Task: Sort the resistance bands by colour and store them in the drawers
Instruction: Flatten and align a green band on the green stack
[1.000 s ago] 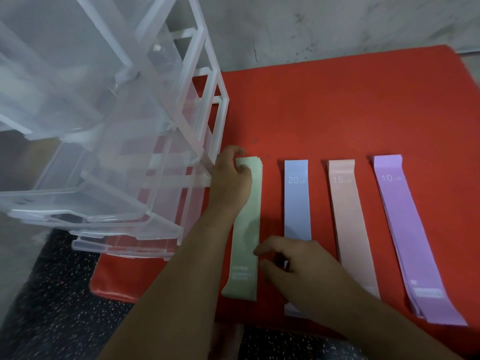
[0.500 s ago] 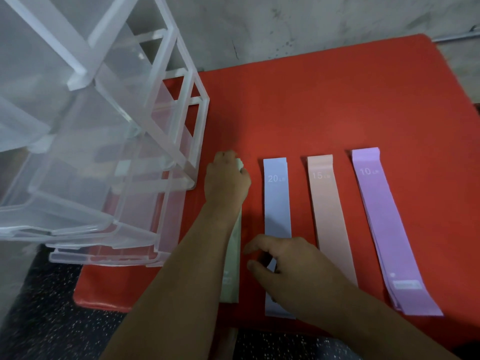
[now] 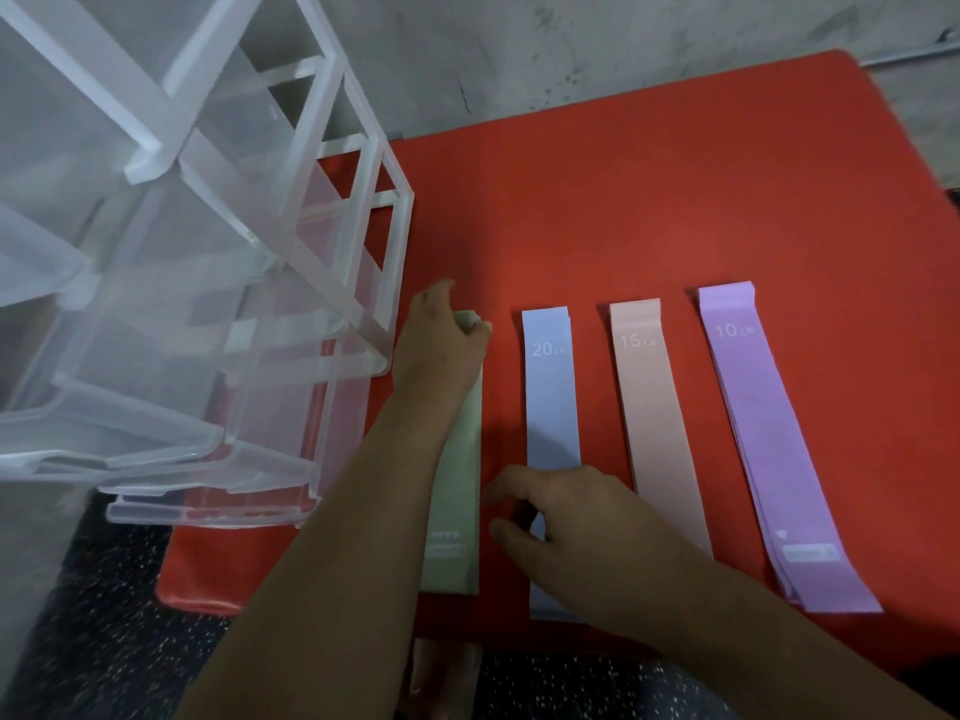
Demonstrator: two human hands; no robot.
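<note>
Four stacks of flat resistance bands lie side by side on the red table [image 3: 649,200]: green [image 3: 454,511], blue [image 3: 551,397] marked 20 LB, pink [image 3: 655,418] marked 15 LB, and purple [image 3: 763,433] marked 10 LB. My left hand [image 3: 441,350] grips the bunched far end of the green bands. My right hand [image 3: 566,517] hovers over the near part of the blue bands with loosely curled fingers, its thumb toward the green stack, holding nothing. A clear plastic drawer unit [image 3: 218,283] stands at the left with its drawers pulled out.
A grey wall runs behind the table. Dark speckled floor [image 3: 93,626] shows below the table's near edge. The drawer unit's open drawers overhang the table's left front corner.
My left hand has bunched up the green bands' far end, which lay flat a second ago. The view shifted a little. My right hand has stayed in place.
</note>
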